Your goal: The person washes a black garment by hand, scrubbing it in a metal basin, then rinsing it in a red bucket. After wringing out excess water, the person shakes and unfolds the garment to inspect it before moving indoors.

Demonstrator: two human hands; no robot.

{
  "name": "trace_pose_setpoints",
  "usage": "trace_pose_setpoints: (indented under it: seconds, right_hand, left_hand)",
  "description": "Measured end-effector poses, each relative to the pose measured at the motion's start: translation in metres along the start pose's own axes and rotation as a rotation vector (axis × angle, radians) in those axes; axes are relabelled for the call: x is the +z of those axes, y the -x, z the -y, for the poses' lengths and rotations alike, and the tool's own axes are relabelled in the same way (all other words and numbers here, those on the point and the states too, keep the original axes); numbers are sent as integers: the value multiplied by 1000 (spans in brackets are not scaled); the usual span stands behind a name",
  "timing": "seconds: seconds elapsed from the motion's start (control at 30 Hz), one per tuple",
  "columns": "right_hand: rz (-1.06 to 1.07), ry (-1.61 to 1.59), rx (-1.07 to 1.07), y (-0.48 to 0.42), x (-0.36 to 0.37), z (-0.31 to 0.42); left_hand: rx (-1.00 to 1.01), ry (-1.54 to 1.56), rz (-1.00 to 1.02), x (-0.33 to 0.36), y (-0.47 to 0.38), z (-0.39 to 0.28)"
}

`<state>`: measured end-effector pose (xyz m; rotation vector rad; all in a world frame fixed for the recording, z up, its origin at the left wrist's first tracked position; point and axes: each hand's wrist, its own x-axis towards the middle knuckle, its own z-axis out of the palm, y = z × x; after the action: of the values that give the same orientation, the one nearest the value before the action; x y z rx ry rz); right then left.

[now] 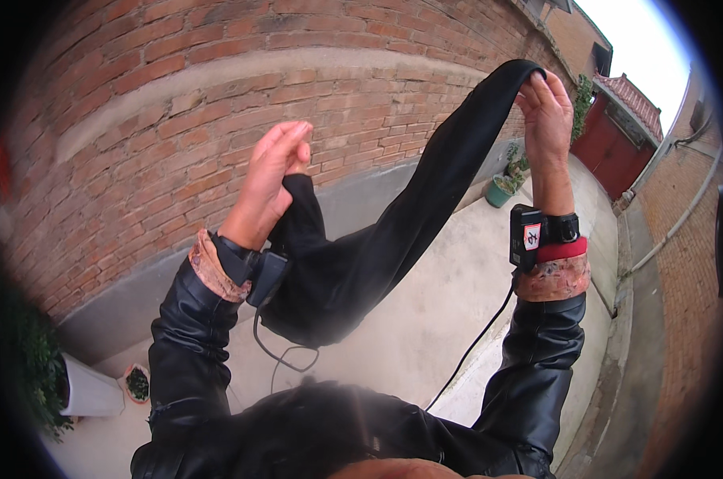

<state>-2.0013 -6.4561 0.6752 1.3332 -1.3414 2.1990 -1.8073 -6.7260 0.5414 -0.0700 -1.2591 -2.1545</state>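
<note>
A black cloth garment (391,239) hangs in a sagging curve between my two raised hands. My right hand (547,120), raised higher, pinches its upper end between thumb and fingers, and the cloth folds over at that point. My left hand (274,173) is at the other end, with the cloth bunched against the palm and thumb and the fingers curled above it. Whether the garment is a pair of trousers or another piece cannot be told. Each wrist wears a strapped black device with a cable. The lower folds hang near my left forearm.
A brick wall (187,120) with a grey base runs along the left and ahead. A green potted plant (501,190) stands by it. A white planter (92,386) and a small pot (137,383) are at lower left. A red gate (616,143) stands beyond the concrete floor (433,311).
</note>
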Motion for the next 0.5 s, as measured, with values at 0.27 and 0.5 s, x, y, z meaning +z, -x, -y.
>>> trace_pose_setpoints:
  seconds: [0.27,0.5]
  right_hand:
    - [-116,48,-85,-104,-68,-68]
    - [-29,37,-182,-208,-152,-133]
  left_hand:
    - [144,-29,-8,54,-174,15]
    - [234,58,33,100,-343,53]
